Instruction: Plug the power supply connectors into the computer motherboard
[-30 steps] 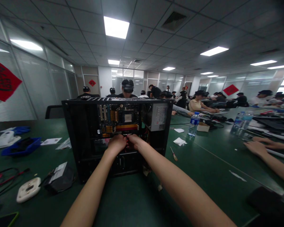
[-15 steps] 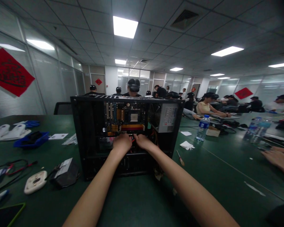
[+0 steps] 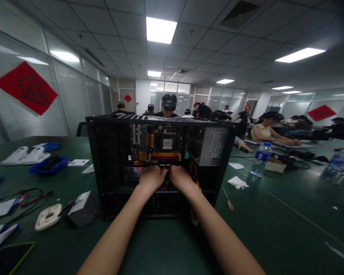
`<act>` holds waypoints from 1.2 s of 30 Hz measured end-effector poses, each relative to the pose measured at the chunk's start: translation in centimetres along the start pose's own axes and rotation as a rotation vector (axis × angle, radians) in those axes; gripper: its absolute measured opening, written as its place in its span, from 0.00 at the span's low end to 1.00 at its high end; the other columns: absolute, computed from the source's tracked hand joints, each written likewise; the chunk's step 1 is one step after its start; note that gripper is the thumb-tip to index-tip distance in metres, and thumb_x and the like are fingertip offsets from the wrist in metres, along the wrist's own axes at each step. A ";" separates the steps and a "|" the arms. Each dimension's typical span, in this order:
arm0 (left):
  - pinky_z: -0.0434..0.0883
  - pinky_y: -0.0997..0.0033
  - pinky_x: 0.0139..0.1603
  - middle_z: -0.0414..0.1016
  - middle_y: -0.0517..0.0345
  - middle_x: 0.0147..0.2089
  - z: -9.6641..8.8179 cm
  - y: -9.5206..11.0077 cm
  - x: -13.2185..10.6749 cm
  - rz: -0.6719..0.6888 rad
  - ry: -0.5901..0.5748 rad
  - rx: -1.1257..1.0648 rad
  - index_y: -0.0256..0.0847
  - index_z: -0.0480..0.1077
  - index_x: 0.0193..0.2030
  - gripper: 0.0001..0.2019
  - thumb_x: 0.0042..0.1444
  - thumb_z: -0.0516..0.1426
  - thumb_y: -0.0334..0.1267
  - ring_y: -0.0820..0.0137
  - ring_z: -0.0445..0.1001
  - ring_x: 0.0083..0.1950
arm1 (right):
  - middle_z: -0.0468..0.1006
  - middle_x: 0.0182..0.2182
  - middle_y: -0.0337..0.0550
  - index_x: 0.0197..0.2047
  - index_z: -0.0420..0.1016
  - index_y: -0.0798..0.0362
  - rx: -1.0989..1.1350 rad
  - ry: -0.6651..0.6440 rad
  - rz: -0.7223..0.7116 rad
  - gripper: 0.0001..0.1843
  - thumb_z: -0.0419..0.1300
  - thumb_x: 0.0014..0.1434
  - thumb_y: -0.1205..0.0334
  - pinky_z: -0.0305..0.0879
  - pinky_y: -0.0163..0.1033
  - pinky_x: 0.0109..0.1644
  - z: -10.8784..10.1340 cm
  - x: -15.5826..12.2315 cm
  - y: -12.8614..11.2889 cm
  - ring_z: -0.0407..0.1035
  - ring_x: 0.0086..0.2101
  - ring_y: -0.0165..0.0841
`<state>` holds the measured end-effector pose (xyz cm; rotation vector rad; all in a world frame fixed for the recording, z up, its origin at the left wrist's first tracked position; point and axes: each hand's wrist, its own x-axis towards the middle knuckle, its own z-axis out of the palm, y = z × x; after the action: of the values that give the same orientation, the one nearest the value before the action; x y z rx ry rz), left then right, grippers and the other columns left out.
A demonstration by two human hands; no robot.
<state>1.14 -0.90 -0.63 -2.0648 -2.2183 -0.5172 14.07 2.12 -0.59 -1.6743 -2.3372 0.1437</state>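
An open black computer case (image 3: 107, 172) stands upright before me, its inside facing me. Both hands reach into it, just below the motherboard (image 3: 167, 131) with its red and yellow memory slots (image 3: 164, 156). My left hand (image 3: 151, 178) is closed with curled fingers, and my right hand (image 3: 182, 178) is closed close beside it, a narrow gap between them. Dark and reddish cables (image 3: 165, 185) show in that gap. What the fingertips grip is hidden. The power supply (image 3: 213, 147) sits at the upper right of the case, with coloured wires hanging under it.
On the left lie a blue tray (image 3: 63, 165), a black boxy part (image 3: 81, 212), a white pad-like item (image 3: 48, 217) and a phone (image 3: 10, 258). To the right are a screwdriver (image 3: 228, 200), crumpled tissue (image 3: 237, 182) and a water bottle (image 3: 260, 160). Several people sit beyond.
The view has turned a little left, so the surroundings shift right. Both hands sit slightly lower in the case, still close together below the motherboard.
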 end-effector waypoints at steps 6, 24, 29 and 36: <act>0.75 0.57 0.44 0.81 0.36 0.42 -0.1 -0.1 -0.2 -0.005 -0.014 0.026 0.34 0.79 0.42 0.28 0.63 0.49 0.58 0.48 0.81 0.47 | 0.81 0.44 0.66 0.48 0.80 0.63 -0.085 0.011 -0.012 0.18 0.51 0.64 0.69 0.73 0.46 0.43 0.4 1.2 0.3 0.78 0.46 0.51; 0.75 0.59 0.42 0.82 0.37 0.42 -0.9 0.2 -0.3 0.050 -0.035 0.092 0.35 0.79 0.41 0.25 0.65 0.49 0.54 0.49 0.81 0.45 | 0.82 0.43 0.66 0.47 0.81 0.64 0.024 -0.033 -0.091 0.18 0.52 0.62 0.71 0.72 0.44 0.42 0.2 0.0 -0.2 0.78 0.45 0.51; 0.74 0.59 0.41 0.82 0.37 0.41 -0.9 0.1 -0.2 0.092 -0.058 0.099 0.34 0.79 0.40 0.26 0.67 0.47 0.52 0.50 0.81 0.44 | 0.82 0.43 0.66 0.45 0.82 0.64 0.070 -0.049 -0.114 0.17 0.52 0.61 0.70 0.70 0.41 0.41 0.1 0.0 0.0 0.79 0.44 0.49; 0.74 0.60 0.39 0.82 0.37 0.38 -1.2 0.7 -0.4 0.122 -0.108 0.108 0.34 0.80 0.40 0.23 0.64 0.50 0.49 0.50 0.82 0.42 | 0.82 0.45 0.59 0.47 0.81 0.57 0.139 -0.132 -0.194 0.16 0.56 0.60 0.68 0.68 0.37 0.40 0.1 0.0 0.2 0.78 0.46 0.46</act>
<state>1.60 -1.58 0.57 -2.2024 -2.1063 -0.2757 14.22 2.23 -0.75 -1.4049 -2.5059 0.3804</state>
